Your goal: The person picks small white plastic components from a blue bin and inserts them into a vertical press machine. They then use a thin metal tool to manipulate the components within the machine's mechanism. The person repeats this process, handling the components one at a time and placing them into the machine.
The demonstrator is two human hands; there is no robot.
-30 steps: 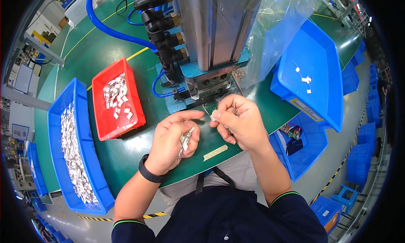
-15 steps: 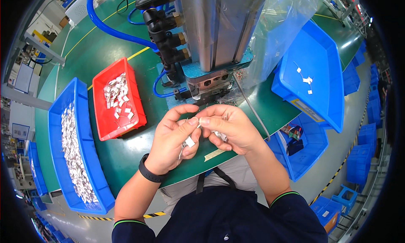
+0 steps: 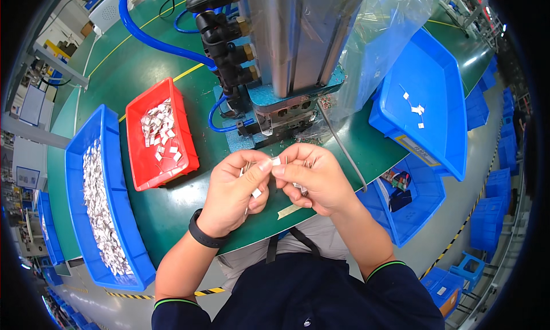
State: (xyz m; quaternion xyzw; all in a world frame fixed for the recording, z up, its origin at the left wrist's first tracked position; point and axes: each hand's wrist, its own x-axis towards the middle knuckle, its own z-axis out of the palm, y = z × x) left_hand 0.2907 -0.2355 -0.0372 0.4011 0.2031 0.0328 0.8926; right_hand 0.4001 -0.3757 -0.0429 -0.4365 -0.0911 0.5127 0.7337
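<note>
- A green, smooth surface (image 3: 172, 215) with a curved near edge is seen, marked with yellow lines toward its far left; beyond its right edge a grey workshop floor with stacked blue crates is visible.
- At the far middle of the surface a metal press (image 3: 298, 43) of brushed steel is mounted, with black fittings and glossy blue hoses (image 3: 149, 38) looping to its left; a clear plastic bag (image 3: 384, 38) is draped at its right side.
- A red plastic tray (image 3: 137, 164) with small white parts is set left of the press, and a long blue tray (image 3: 77, 215) filled with the same pale parts lies along the left edge.
- A tilted blue bin (image 3: 435, 129) with a few white parts is placed at the right edge; another blue bin (image 3: 412, 215) sits lower, off the surface.
- A small white part (image 3: 276, 161) is pinched between the fingertips of both hands, above the near edge, just in front of the press; its long axis appears to run roughly left to right, though it is too small for certainty.
- The left hand (image 3: 235, 192), a black band on its wrist, is closed on the part, with further small parts tucked in its palm.
- The right hand (image 3: 312, 178) is curled, thumb and forefinger clamped on the same part.
</note>
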